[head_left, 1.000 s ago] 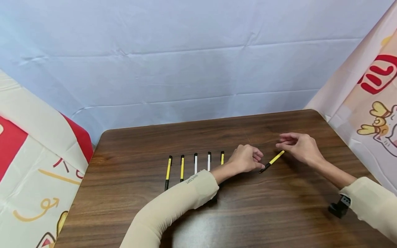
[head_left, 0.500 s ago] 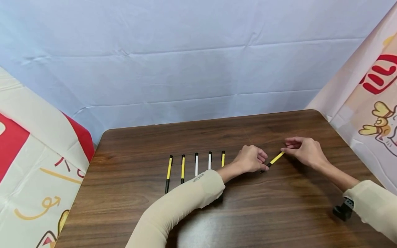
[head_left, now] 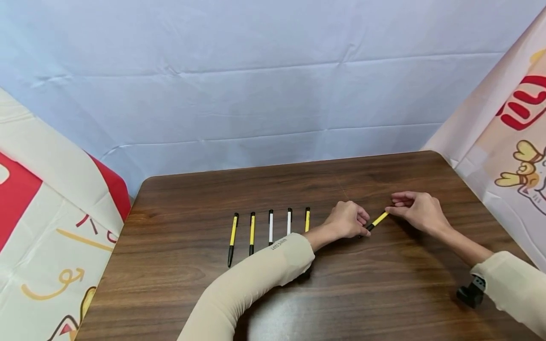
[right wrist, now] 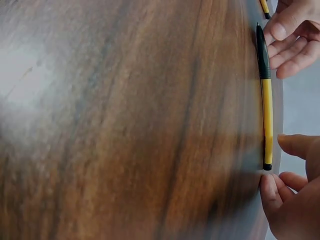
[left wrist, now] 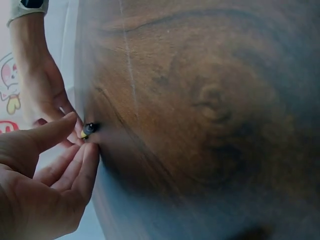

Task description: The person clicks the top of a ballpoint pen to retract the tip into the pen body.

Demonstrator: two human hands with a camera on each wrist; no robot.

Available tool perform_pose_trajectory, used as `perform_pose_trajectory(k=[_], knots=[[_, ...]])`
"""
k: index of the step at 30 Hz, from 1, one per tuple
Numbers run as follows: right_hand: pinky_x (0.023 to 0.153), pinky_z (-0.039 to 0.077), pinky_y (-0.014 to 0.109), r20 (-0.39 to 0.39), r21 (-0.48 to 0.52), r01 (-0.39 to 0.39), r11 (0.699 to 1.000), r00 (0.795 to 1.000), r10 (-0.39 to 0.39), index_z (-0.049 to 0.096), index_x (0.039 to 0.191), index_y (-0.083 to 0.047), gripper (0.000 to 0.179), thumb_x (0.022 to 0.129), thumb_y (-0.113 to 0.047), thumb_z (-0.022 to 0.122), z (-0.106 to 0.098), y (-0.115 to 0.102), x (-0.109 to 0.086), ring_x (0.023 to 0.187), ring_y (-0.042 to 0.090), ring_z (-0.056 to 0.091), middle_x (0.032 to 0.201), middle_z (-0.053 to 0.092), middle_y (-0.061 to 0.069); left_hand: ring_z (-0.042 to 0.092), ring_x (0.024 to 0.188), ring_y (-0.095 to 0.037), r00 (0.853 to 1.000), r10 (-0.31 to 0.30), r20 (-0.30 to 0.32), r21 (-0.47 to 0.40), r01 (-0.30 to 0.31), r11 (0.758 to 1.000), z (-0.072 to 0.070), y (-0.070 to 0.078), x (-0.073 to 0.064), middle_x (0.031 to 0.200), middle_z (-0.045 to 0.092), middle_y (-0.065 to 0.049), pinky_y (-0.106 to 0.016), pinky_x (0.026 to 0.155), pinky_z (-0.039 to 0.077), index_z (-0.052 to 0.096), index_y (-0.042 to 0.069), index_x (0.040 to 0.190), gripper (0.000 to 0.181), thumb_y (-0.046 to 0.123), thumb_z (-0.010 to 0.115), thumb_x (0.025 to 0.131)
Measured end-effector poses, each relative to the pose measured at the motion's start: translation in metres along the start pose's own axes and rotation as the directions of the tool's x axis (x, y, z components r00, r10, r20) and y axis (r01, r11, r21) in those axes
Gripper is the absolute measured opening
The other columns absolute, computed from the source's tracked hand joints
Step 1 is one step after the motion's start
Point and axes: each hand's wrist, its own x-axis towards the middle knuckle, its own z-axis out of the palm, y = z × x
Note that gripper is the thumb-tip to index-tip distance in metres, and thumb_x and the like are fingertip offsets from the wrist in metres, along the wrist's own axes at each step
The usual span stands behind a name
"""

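A yellow ballpoint pen [head_left: 380, 219] with a black tip lies slanted on the brown table, between my hands. My left hand [head_left: 344, 219] is at the black tip end, its thumb and fingers slightly spread around it. At the yellow end is my right hand [head_left: 420, 211], thumb near the barrel. In the right wrist view, that hand's thumb and fingers [right wrist: 270, 192] stand apart around the end of the pen [right wrist: 267, 115]. The left wrist view shows a gap between my left thumb and fingers, with the pen [left wrist: 88, 130] beyond it. Contact is hard to tell.
Left of my hands, several pens lie in a row: yellow pens [head_left: 232, 239] [head_left: 252, 232] [head_left: 307, 220] and white pens [head_left: 270, 226] [head_left: 289, 220]. My left sleeve [head_left: 260, 274] covers some lower ends. A pale cloth [head_left: 273, 104] hangs behind the wooden table [head_left: 187, 203].
My left hand has shifted right, closer over the pen's black tip. The right hand has moved slightly down and right, and the pen's yellow end has swung a little toward me.
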Motion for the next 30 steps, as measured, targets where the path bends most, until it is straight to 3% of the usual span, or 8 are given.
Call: perform_pose_trajectory(k=[2, 8, 12, 22, 30], knots=[[0.079, 0.059, 0.039, 0.007, 0.007, -0.004, 1.0, 1.0, 0.004, 0.075, 0.12, 0.005, 0.049, 0.09, -0.032, 0.088, 0.001, -0.001, 0.0, 0.081, 0.011, 0.076, 0.1, 0.08, 0.017, 0.064, 0.075, 0.011, 1.0, 0.002, -0.008, 0.019, -0.001, 1.0, 0.002, 0.0, 0.001, 0.097, 0.08, 0.012, -0.004, 0.069, 0.047, 0.082, 0.018, 0.112, 0.031, 0.024, 0.094, 0.083], [0.069, 0.053, 0.016, 0.003, 0.015, -0.007, 1.0, 1.0, 0.007, 0.076, 0.119, 0.004, 0.047, 0.09, -0.031, 0.088, 0.004, -0.002, -0.001, 0.078, 0.001, 0.071, 0.1, 0.081, 0.016, 0.06, 0.073, 0.013, 0.999, 0.027, -0.04, 0.094, -0.023, 0.995, 0.006, 0.002, 0.001, 0.091, 0.077, 0.016, -0.004, 0.072, 0.046, 0.083, 0.021, 0.109, 0.029, 0.025, 0.095, 0.082], [0.07, 0.054, 0.02, 0.003, 0.021, -0.007, 1.0, 1.0, 0.007, 0.077, 0.119, 0.004, 0.045, 0.09, -0.029, 0.088, 0.005, -0.004, -0.001, 0.076, -0.008, 0.066, 0.1, 0.081, 0.016, 0.058, 0.071, 0.015, 0.998, 0.037, -0.054, 0.115, -0.03, 0.993, 0.009, 0.003, 0.002, 0.09, 0.077, 0.018, -0.004, 0.074, 0.046, 0.083, 0.023, 0.107, 0.027, 0.025, 0.095, 0.082], [0.074, 0.042, 0.002, 0.041, 0.139, -0.078, 0.987, 0.997, 0.072, 0.074, 0.124, 0.006, 0.046, 0.092, -0.025, 0.086, 0.006, -0.009, 0.002, 0.078, -0.019, 0.061, 0.11, 0.079, 0.021, 0.062, 0.068, 0.015, 0.998, 0.03, -0.049, 0.045, -0.027, 0.999, 0.012, 0.003, 0.003, 0.087, 0.078, 0.015, -0.003, 0.072, 0.047, 0.084, 0.018, 0.105, 0.027, 0.018, 0.095, 0.081], [0.071, 0.053, 0.007, 0.079, 0.282, -0.153, 0.947, 0.988, 0.136, 0.068, 0.129, 0.012, 0.049, 0.095, -0.019, 0.083, 0.01, -0.011, 0.005, 0.08, -0.018, 0.062, 0.125, 0.07, 0.031, 0.063, 0.067, 0.014, 0.998, 0.01, -0.068, 0.014, -0.009, 1.0, 0.012, 0.002, 0.003, 0.086, 0.079, 0.014, -0.002, 0.071, 0.045, 0.084, 0.018, 0.104, 0.028, 0.017, 0.097, 0.079]])
